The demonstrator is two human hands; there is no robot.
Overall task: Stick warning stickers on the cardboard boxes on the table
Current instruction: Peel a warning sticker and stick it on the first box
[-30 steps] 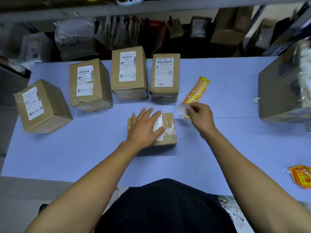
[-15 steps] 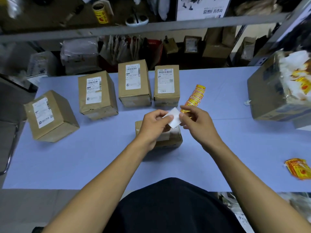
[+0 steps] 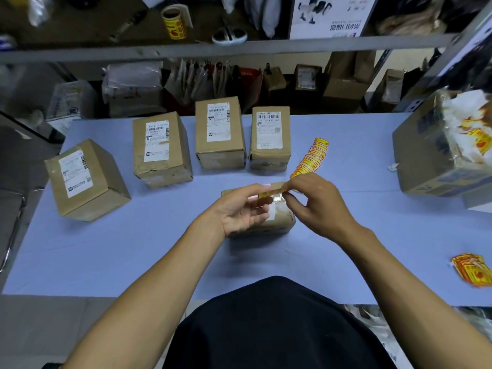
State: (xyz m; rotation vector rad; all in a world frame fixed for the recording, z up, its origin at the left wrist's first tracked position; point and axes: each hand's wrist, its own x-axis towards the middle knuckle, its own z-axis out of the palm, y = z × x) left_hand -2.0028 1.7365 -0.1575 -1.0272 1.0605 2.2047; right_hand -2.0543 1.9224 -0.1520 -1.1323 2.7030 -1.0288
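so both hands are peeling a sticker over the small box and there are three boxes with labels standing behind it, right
Not quite: the head view shows four labelled boxes behind it, not three: one far left, then three more. The rest holds: the left hand and right hand pinch a sticker over the small box.

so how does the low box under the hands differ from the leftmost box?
The low brown cardboard box lies flat right under both hands; the leftmost tall brown cardboard box stands apart and sits skewed to the table edge. The leftmost box's white shipping label shows fully; the low box's top is mostly hidden. Both are brown cardboard on the blue table.
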